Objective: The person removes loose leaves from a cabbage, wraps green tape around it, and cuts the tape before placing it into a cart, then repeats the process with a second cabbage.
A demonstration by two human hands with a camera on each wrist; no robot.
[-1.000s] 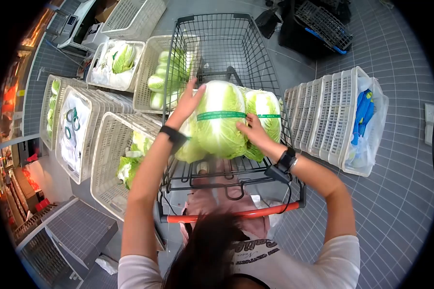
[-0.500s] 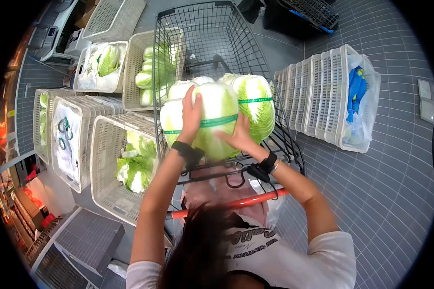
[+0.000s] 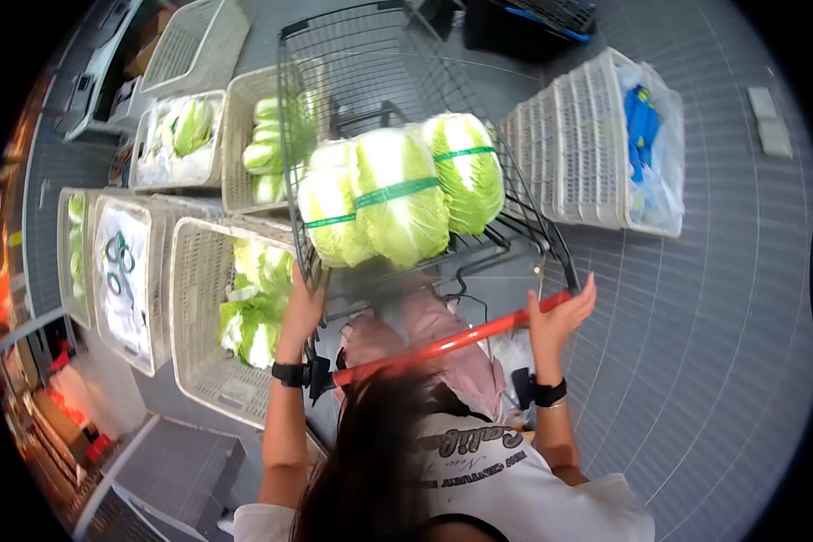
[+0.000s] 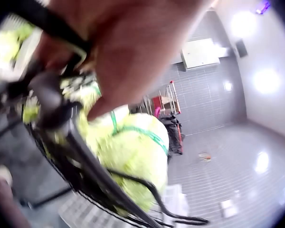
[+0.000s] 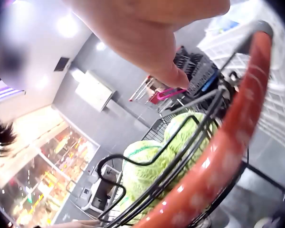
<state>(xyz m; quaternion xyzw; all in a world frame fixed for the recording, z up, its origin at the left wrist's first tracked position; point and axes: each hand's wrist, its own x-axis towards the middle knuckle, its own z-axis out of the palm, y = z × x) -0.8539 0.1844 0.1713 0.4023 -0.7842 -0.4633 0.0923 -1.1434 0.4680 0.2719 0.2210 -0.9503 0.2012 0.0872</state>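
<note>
Large Chinese cabbages (image 3: 399,217), banded with green tape, sit side by side in the child-seat end of a wire shopping cart (image 3: 478,99). Both hands are off them. My left hand (image 3: 305,303) is by the cart's left rear corner, thumb stretched out; in the left wrist view its thumb (image 4: 102,107) overlaps the cabbages, and its other fingers are partly hidden. At the right end of the red handle (image 3: 451,343) is my right hand (image 3: 562,314), thumb and fingers spread. The right wrist view shows that thumb (image 5: 175,78) straight above the handle, not wrapped round it.
White crates stand left of the cart; the nearest crate (image 3: 190,316) holds loose cabbage leaves (image 3: 253,307), and another crate (image 3: 230,185) whole cabbages. Stacked crates (image 3: 569,135) with blue items in a plastic bag stand close on the right. A grey box (image 3: 181,474) is at lower left.
Both hands have let go of the middle cabbage and drawn back and apart to the cart's handle end. The cabbage has settled between the others. The cart appears turned slightly in view.
</note>
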